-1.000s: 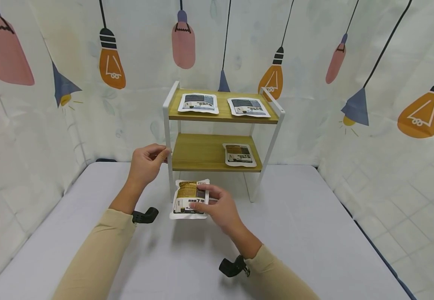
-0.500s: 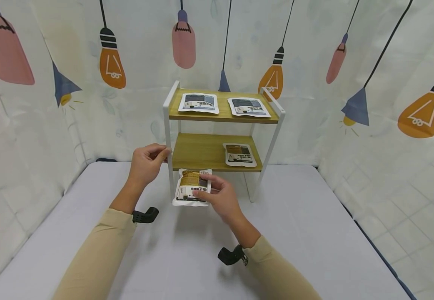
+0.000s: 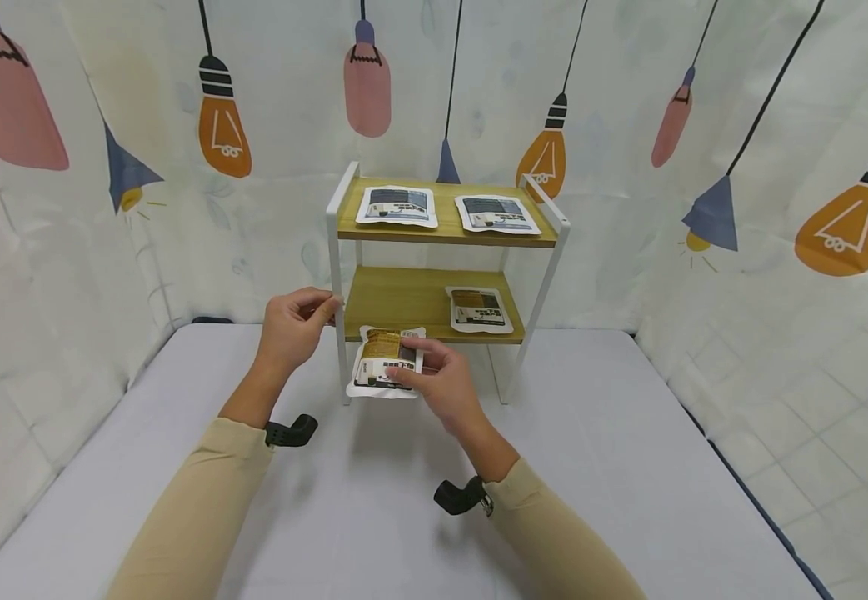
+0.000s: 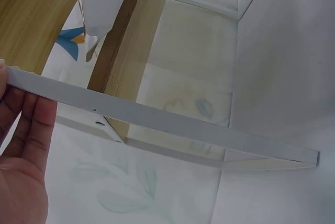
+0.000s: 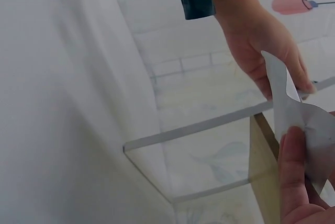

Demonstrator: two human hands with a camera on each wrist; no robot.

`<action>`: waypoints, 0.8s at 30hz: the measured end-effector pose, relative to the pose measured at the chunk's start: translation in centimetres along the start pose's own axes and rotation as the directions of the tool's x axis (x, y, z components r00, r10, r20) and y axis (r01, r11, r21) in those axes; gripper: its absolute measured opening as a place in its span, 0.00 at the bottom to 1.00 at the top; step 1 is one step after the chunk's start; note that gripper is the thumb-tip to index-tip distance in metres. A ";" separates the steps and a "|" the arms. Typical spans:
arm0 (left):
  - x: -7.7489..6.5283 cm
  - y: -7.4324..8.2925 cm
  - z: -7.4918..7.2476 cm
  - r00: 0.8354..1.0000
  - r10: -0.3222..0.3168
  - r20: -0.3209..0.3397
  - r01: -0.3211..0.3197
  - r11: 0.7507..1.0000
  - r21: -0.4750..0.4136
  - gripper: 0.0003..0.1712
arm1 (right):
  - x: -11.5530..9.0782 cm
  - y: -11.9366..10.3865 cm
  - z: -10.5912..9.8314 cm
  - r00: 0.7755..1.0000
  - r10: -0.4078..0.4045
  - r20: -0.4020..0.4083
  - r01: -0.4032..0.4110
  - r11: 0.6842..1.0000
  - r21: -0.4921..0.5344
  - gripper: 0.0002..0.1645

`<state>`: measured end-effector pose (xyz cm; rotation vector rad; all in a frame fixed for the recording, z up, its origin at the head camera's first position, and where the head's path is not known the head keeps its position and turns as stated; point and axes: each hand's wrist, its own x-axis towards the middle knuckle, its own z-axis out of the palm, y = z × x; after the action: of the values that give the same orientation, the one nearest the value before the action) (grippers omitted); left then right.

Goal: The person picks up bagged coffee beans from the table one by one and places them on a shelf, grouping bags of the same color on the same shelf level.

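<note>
A two-tier rack with white side frames [image 3: 335,267] and wood-look shelves stands on the table. My left hand [image 3: 293,327] grips its left front post; in the left wrist view, fingers [image 4: 39,130] curl behind the white bar. Between thumb and fingers, my right hand [image 3: 445,383] pinches a white, gold-labelled pouch [image 3: 377,367] by its right edge. The pouch tilts at the front left of the lower shelf [image 3: 396,296], overlapping its front edge in the head view. From the right wrist, the pouch's plain back [image 5: 309,124] shows.
Another gold-labelled pouch [image 3: 479,311] lies at the right of the lower shelf. Two blue-labelled pouches, one left [image 3: 397,207] and one right [image 3: 497,214], lie on the top shelf. A pale table [image 3: 374,517] spreads beneath, with a lamp-patterned curtain [image 3: 269,225] behind.
My right hand has raised the pouch from in front of the rack, up and forward to the lower shelf's front edge. The left hand stays on the post.
</note>
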<state>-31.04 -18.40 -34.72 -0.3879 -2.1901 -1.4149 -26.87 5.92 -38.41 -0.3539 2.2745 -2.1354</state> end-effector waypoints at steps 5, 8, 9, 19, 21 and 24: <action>0.0 -0.1 0.0 1.000 -0.005 0.005 0.005 1.000 0.000 0.16 | 0.6 -0.2 -0.1 1.000 -0.004 -0.018 0.005 1.000 0.006 0.29; 0.1 0.0 -0.1 1.000 -0.008 0.008 0.008 1.000 -0.018 0.16 | 1.0 -0.5 -0.1 1.000 0.002 -0.023 -0.002 1.000 0.018 0.28; 0.1 0.0 -0.1 1.000 -0.009 0.011 0.009 1.000 -0.023 0.16 | 1.1 -0.6 -0.1 1.000 0.004 -0.022 -0.003 1.000 0.028 0.28; -0.6 2.5 -0.3 0.999 -0.031 0.010 0.032 0.999 -0.038 0.14 | 2.0 -1.1 -0.4 1.000 -0.010 0.006 0.009 0.998 0.059 0.28; -0.8 3.2 -0.3 1.000 -0.029 0.004 0.029 0.999 -0.045 0.14 | 2.1 -1.2 -0.5 0.999 -0.022 0.028 0.021 0.998 0.062 0.30; -0.9 3.4 -0.3 1.000 -0.024 -0.006 0.023 0.999 -0.049 0.13 | 2.2 -1.3 -0.7 0.998 -0.028 0.059 0.024 0.998 0.063 0.32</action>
<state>-28.55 -17.21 -32.51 -0.3751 -2.1646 -1.4826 -28.90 6.16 -36.76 -0.4430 2.1781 -2.1712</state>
